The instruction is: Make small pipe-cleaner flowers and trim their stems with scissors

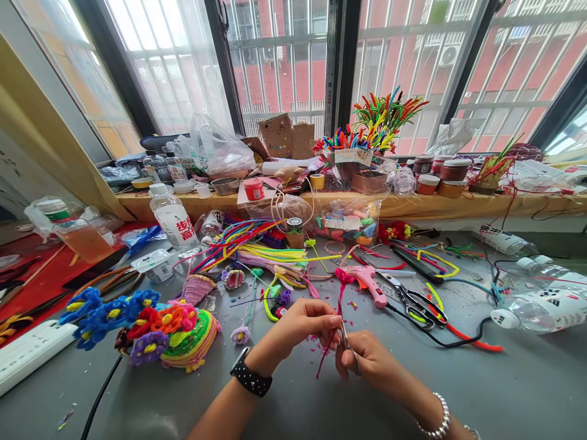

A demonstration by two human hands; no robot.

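Between the thumb and fingers of my left hand [312,324] is a thin dark-pink pipe cleaner [340,299]. Its top ends in a bright pink fuzzy knot [345,276], and its tail hangs below the fingers. My right hand [367,359] is closed around a small pair of scissors [345,337], whose blades point up against the stem beside my left fingertips. Whether the blades are apart I cannot make out. Pink fuzz scraps [313,350] lie on the table beneath. A pink glue gun [367,282] lies just behind my hands.
Larger scissors [403,299] and a black cord lie right of the glue gun. Bundled pipe cleaners [261,256] spread behind. A fuzzy-flower piece [151,330] stands left, beside a white power strip [36,351]. Plastic bottles [545,308] lie at the right; jars line the sill.
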